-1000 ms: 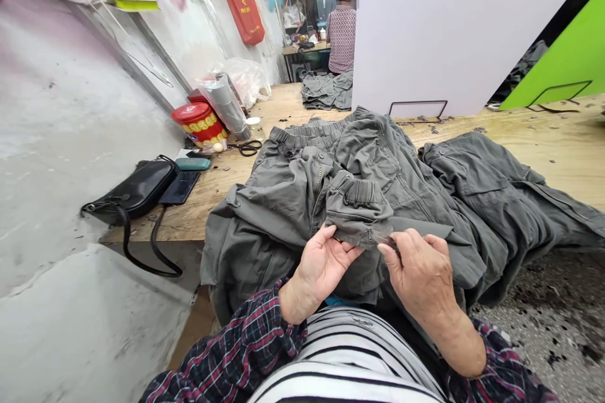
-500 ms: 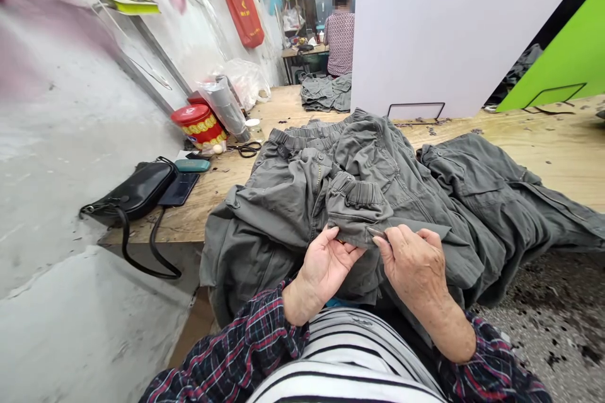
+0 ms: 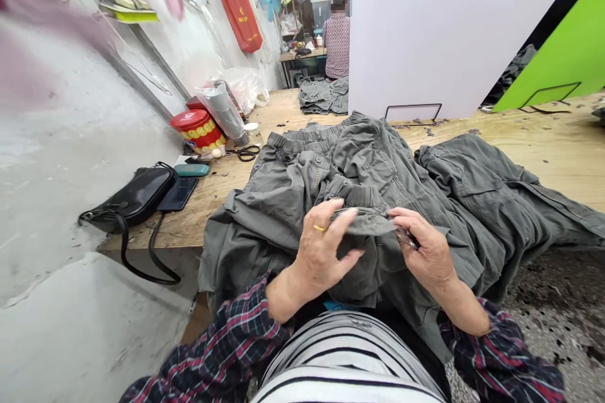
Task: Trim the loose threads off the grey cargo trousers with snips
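A pair of grey-green trousers [image 3: 293, 179] with an elastic waistband and a zip fly lies in folds over the table's front edge. My left hand [image 3: 321, 249] is at a folded waistband section [image 3: 359, 195], fingers spread and thumb apart, fingertips against the cloth. On the right side of this section, my right hand [image 3: 425, 252] pinches the fabric edge with its fingertips. Tucked in its curled fingers is a small pointed metal tool [image 3: 410, 239], mostly hidden by the hand.
More grey-green trousers [image 3: 477, 176] lie to the right. At left are a black handbag [image 3: 137, 192], a phone [image 3: 178, 194], scissors [image 3: 246, 152] and a red tin [image 3: 196, 129]. A white panel [image 3: 463, 31] stands behind; a person [image 3: 337, 44] sits farther back.
My left hand has turned from palm-up under the cloth to back-up, with fingers spread. My right hand has shifted slightly right, and the tool has moved back into its palm. The cloth edge is raised.
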`<move>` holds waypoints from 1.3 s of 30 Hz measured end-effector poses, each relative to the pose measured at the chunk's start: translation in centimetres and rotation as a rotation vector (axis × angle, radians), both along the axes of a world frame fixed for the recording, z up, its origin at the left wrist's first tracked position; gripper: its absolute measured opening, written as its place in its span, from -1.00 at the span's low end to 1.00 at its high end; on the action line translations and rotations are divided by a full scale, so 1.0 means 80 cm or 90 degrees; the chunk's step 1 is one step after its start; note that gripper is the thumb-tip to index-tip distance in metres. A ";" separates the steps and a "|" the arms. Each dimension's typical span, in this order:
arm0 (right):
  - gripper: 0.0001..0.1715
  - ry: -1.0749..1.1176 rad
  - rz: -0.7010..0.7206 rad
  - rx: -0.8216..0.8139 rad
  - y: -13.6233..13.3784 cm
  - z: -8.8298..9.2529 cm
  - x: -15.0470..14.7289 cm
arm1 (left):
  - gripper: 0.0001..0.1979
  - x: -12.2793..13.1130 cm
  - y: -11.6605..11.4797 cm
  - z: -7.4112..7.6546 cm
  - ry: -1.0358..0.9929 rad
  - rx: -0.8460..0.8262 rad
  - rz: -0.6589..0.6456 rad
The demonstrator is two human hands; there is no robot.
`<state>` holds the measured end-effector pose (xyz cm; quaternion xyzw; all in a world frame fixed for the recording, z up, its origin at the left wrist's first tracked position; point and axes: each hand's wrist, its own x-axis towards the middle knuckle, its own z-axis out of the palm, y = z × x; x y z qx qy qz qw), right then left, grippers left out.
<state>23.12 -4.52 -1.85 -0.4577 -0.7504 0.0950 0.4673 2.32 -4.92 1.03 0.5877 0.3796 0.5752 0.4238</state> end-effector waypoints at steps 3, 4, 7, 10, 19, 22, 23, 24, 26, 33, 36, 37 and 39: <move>-0.86 -0.034 0.014 -0.089 0.007 0.023 0.003 | -0.91 0.005 0.026 0.014 0.087 -0.080 -0.189; -0.83 -0.020 0.004 -0.133 0.011 0.025 0.002 | -0.91 0.008 0.034 0.014 0.070 -0.147 -0.256; -0.75 0.052 -0.029 -0.217 0.022 0.020 -0.003 | -0.77 0.016 0.047 0.004 -0.077 -0.349 -0.344; -0.79 0.096 -0.104 -0.120 0.020 0.015 -0.013 | -0.79 0.019 0.045 -0.010 -0.209 -0.419 -0.296; -0.84 -0.038 -0.109 0.006 -0.003 0.020 -0.051 | -0.79 0.025 0.030 -0.010 -0.239 -0.389 -0.250; -0.77 0.050 -0.068 -0.063 -0.005 0.031 -0.046 | -0.78 0.026 0.027 -0.009 -0.237 -0.401 -0.248; -0.68 0.112 -0.045 -0.125 -0.006 0.036 -0.040 | -0.78 0.026 0.026 -0.009 -0.234 -0.400 -0.250; -0.61 0.166 -0.024 -0.189 -0.007 0.042 -0.033 | -0.78 0.026 0.026 -0.008 -0.233 -0.398 -0.252; -0.53 0.172 -0.010 -0.273 -0.011 0.048 -0.016 | -0.79 0.026 0.027 -0.007 -0.240 -0.392 -0.255; -0.55 -0.266 -0.154 -0.114 -0.029 0.035 -0.010 | -0.81 0.033 0.027 -0.006 -0.290 -0.413 -0.238; -0.57 -0.321 -0.169 -0.037 -0.030 0.036 -0.023 | -0.83 0.035 0.025 -0.004 -0.297 -0.405 -0.252; -0.57 -0.335 -0.175 -0.016 -0.028 0.037 -0.026 | -0.83 0.035 0.025 -0.004 -0.300 -0.401 -0.253; -0.57 -0.352 -0.185 0.008 -0.024 0.039 -0.029 | -0.84 0.034 0.025 -0.003 -0.304 -0.399 -0.251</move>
